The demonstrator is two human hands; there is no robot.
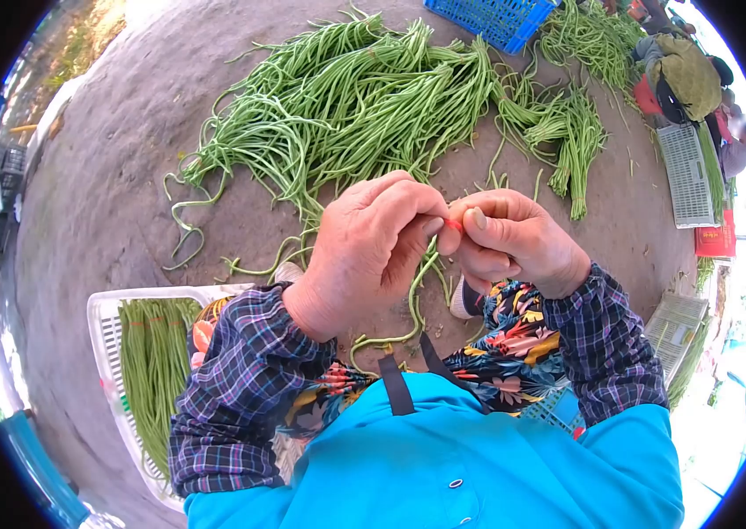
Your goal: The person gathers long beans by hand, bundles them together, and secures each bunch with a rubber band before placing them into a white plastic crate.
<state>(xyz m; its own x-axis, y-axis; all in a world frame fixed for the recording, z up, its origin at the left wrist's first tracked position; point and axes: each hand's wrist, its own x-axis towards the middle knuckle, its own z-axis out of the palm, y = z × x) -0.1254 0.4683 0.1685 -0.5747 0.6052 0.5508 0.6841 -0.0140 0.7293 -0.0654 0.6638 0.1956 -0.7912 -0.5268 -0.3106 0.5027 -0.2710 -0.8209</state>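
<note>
In front of my chest both hands meet at the fingertips. My left hand (360,242) is closed, its thumb and forefinger pinching one side of a small red band (453,225). From the other side my right hand (518,238) pinches the same band, its remaining fingers curled. Just beyond the hands a large heap of long green beans (355,106) covers the ground. A few loose beans (390,338) lie below the hands, between my feet. To the left, a white plastic crate (104,331) holds long beans (157,370) laid lengthwise, with red bands near their upper ends.
A blue crate (496,22) stands behind the heap. More long beans (580,145) spread to its right. On the far right another person (686,75) bends near a grey-white crate (688,176) and a red box (716,240). Another crate with beans (677,331) sits nearer.
</note>
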